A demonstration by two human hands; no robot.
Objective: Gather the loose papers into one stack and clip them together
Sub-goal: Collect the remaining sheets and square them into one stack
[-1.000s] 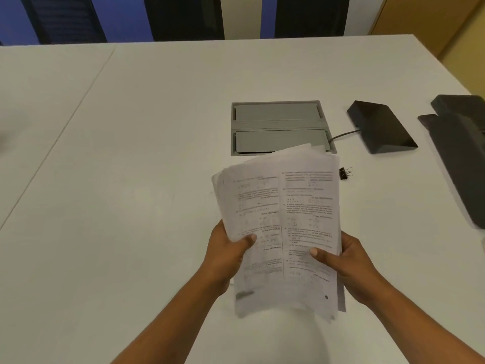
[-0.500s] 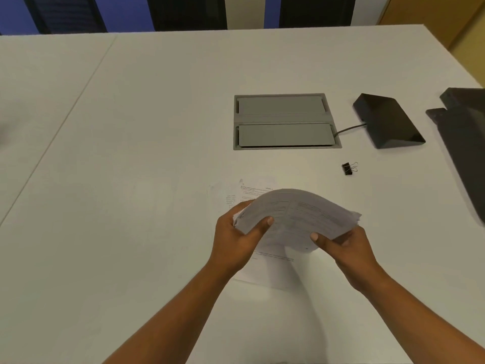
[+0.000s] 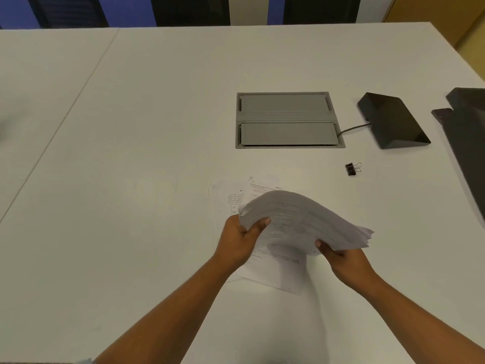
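A white table lies bare along its left side and near edge. At the right edge a dark object is cut off. Left hand and right hand grip a bowed stack above loose sheets, print unreadable. A clip lies toward the right edge

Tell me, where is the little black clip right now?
The binder clip lies untouched on the white table, right of centre, just beyond the held paper stack and below the grey cable hatch.
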